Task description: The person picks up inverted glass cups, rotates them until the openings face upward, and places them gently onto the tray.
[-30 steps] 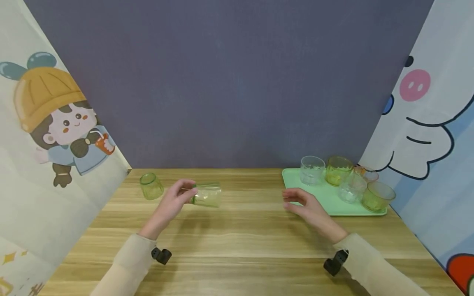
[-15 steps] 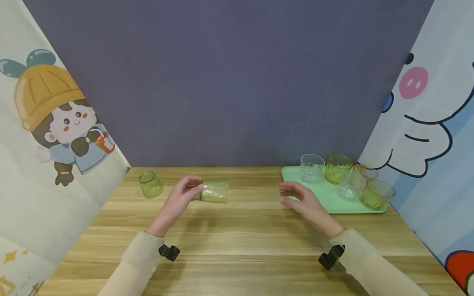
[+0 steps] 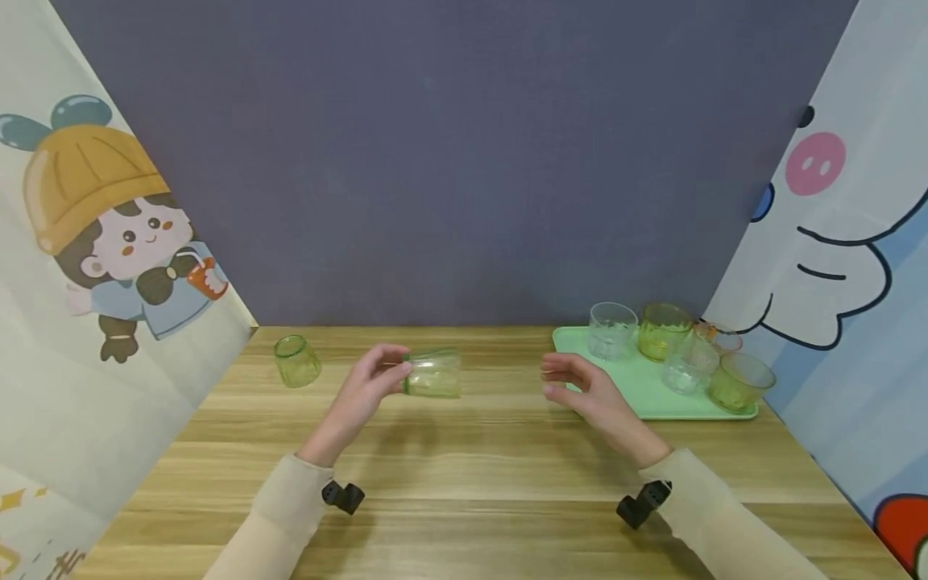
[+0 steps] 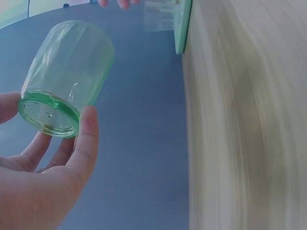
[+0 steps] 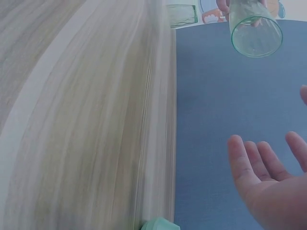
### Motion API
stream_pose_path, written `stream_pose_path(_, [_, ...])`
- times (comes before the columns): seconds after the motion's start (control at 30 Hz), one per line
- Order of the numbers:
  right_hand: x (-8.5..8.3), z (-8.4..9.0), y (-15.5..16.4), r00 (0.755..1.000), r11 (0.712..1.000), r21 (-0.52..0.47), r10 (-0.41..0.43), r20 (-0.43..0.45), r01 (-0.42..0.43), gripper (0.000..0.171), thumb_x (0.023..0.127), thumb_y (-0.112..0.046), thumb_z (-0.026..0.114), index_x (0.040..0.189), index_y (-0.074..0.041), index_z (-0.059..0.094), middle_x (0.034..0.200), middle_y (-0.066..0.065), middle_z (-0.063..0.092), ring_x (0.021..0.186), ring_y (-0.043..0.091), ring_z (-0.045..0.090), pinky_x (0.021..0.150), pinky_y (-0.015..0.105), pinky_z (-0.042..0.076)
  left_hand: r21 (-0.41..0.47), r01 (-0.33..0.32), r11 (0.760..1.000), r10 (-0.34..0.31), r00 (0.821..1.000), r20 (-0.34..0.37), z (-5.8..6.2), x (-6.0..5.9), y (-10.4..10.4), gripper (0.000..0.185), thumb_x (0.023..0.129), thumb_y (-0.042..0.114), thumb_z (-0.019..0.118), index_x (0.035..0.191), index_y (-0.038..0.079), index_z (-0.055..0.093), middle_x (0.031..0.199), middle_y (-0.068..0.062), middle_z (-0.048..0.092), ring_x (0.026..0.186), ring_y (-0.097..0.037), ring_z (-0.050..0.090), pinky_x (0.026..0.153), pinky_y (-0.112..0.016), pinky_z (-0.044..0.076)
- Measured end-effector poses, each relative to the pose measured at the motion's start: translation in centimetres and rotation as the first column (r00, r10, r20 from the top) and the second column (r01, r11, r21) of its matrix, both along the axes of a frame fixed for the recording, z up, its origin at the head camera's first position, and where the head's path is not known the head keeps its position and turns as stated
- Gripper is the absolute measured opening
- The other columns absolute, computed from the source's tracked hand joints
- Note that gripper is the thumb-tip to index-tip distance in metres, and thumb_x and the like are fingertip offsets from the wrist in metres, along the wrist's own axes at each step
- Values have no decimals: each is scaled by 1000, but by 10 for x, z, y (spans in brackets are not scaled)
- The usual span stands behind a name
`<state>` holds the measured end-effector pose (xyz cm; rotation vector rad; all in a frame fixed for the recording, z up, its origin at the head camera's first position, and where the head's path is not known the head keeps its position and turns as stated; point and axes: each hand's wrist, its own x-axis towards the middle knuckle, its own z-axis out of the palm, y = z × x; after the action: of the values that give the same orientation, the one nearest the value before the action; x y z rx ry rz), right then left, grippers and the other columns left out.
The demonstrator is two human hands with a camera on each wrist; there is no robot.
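Above the middle of the table, my left hand [image 3: 370,387] grips a green-tinted drinking glass [image 3: 435,373] near its thick base. The glass lies sideways in the air, its wide mouth turned right. In the left wrist view, thumb and fingers hold the base rim of the glass [image 4: 67,72]. My right hand [image 3: 590,395] hovers to the right, fingers gently bent and apart, holding nothing. It is beside the front left part of the mint green tray [image 3: 638,399]. A second green glass [image 3: 297,362] stands upside down on the table at the back left.
On the tray stand a clear glass [image 3: 612,332], a yellow-green glass [image 3: 663,332], another clear glass [image 3: 690,366], a pinkish glass [image 3: 725,340] and a yellow-green bowl-like glass [image 3: 741,383]. A dark panel [image 3: 464,161] rises behind the wooden table [image 3: 464,475].
My left hand has moved right and slightly up with the green glass, which stays sideways. The right hand has shifted a little left and up.
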<state>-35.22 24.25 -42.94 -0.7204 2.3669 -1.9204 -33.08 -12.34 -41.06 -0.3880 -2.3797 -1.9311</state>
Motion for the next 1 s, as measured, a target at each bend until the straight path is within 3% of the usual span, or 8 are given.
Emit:
stream_pose_path(0.23, [1, 4, -4, 1000, 1000, -8, 17, 20, -17, 51, 96, -12, 71, 143, -3, 51, 136, 16, 57, 127, 37, 52, 96, 29, 52, 32, 12, 999, -12, 1000, -9, -2, 1, 4, 40, 103, 20, 61, 136, 0, 52, 129, -18, 55, 115, -29, 59, 96, -37, 53])
stream_pose_path(0.43, [2, 5, -9, 1000, 1000, -22, 21, 1, -21, 50, 96, -10, 70, 142, 0, 52, 136, 17, 57, 126, 39, 53, 96, 28, 52, 51, 39, 998, -38, 999, -27, -3, 1, 10, 44, 102, 20, 62, 136, -5, 50, 127, -19, 56, 113, -29, 60, 95, -37, 54])
stream_pose_path(0.67, [4, 7, -15, 999, 998, -37, 41, -3, -41, 50, 96, -9, 70, 142, 1, 52, 138, 17, 56, 127, 39, 52, 97, 28, 51, 59, 65, 996, -63, 998, -31, -2, 1, 17, 42, 102, 22, 62, 134, -2, 53, 126, -18, 56, 113, -28, 60, 96, -39, 54])
stream_pose_path(1.0, [9, 9, -25, 998, 997, -32, 66, -8, -66, 52, 94, -6, 71, 141, 1, 52, 137, 20, 56, 128, 44, 50, 96, 29, 52, 54, 88, 995, -87, 996, -22, -3, 4, 27, 44, 102, 20, 61, 136, -6, 51, 126, -19, 57, 112, -27, 61, 95, -37, 54])
